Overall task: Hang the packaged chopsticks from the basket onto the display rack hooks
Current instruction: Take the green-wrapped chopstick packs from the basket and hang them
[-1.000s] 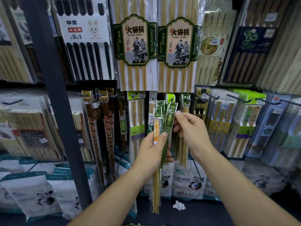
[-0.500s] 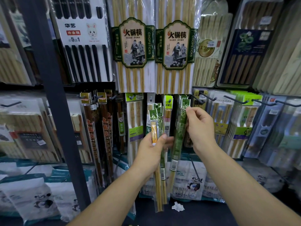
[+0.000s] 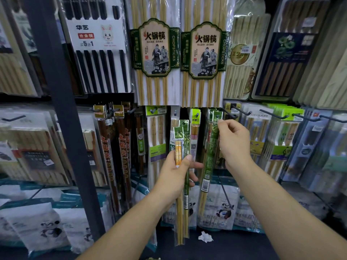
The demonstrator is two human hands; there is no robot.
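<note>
Hanging is the step in hand. The right hand (image 3: 234, 145) has one green pkt (image 3: 210, 156) up at the display rack (image 3: 62, 109), middle row, just right of centre. The pkt's header tab (image 3: 217, 116) sits level w/ the tabs of like pkts hung there. A dark spot shows in the tab's hole. The hook itself is hidden behind the tab, so I can't tell if it's through or only lined up.

Grip, right: thumb + forefinger pinched together on the pkt's top, just under the tab, other fingers loosely curled. The pkt hangs near upright, its lower end in front of the panda bags (image 3: 223, 209) along the rack's bottom row.

Grip, left: the left hand (image 3: 176, 177) is wrapped round the spare pkts (image 3: 181, 147) at about mid-length, thumb across the front. There are at least two, one green and one w/ orange-ended sticks, held upright near the rack's centre and apart from the green pkt. Basket not in view.

Next, prob.: seat the hole on the hook tip, slide the pkt back, release, then pick the next pkt off the left-hand bunch. The thin film tab could fold, so a straight push is needed.
</note>
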